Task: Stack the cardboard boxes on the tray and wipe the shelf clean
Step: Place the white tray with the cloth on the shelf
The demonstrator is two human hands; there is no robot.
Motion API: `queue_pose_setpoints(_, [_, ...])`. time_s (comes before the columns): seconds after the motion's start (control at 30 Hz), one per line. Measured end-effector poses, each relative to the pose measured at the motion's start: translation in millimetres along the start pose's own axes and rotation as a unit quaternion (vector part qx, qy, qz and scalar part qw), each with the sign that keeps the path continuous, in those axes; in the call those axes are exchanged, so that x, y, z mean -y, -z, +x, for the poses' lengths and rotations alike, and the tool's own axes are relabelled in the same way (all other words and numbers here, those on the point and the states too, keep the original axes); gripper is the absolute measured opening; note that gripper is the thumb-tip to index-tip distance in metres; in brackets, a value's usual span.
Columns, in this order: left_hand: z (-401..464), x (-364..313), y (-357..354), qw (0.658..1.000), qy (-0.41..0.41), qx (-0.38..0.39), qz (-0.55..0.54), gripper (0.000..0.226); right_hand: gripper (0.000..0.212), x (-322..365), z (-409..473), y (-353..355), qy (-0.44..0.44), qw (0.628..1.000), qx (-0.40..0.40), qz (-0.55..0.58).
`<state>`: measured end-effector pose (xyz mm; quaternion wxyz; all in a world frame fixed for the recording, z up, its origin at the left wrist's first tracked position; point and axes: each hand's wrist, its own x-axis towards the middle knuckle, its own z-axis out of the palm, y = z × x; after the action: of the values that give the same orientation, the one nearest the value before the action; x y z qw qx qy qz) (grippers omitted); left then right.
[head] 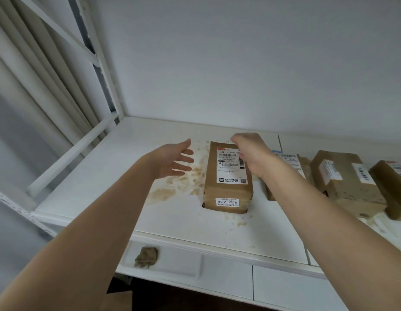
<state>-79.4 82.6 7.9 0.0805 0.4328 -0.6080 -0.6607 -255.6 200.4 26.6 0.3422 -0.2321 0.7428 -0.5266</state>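
Head view, the only one I have. My left hand (172, 159) is spread, fingers straight, just left of the upright brown cardboard box with the white shipping labels (227, 178), not touching it. My right hand (251, 153) reaches over the box's far right top edge; its fingers curl down behind the box, but I cannot tell whether they have closed on it.

The box stands on the white shelf board (105, 171), which carries tan dusty smears (179, 182) beside and in front of it. Three more brown labelled boxes (343, 180) lie to the right on the same board.

No tray is in view. A crumpled grey-brown rag (147, 257) lies on the lower white ledge, untouched.

Judgement: the task is at its start. No box is stacked, and wiping is not begun.
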Motion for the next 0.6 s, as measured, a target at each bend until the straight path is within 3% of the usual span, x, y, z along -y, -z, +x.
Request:
queue_pose_setpoints(0.07, [-7.2,2.8,15.5,0.999,-0.015,-0.024,-0.046,0.046,0.027,5.0,-3.0,-14.2,0.012,0.999,0.024,0.029])
queue_pose_setpoints(0.17, [-20.4,12.3,39.2,0.993,-0.023,-0.059,-0.097,0.04,0.013,11.0,-15.4,-46.3,0.009,0.992,0.106,0.073])
queue_pose_setpoints(0.33, [-46.6,38.3,82.6,0.991,-0.004,-0.085,-0.104,0.037,0.016,7.3,-37.0,-100.5,-0.009,0.972,0.232,0.031])
queue_pose_setpoints(0.6, [-95.7,103.9,147.2,0.996,0.034,-0.015,-0.085,0.035,0.023,-19.2,-82.4,-184.1,-0.066,0.92,0.386,-0.001])
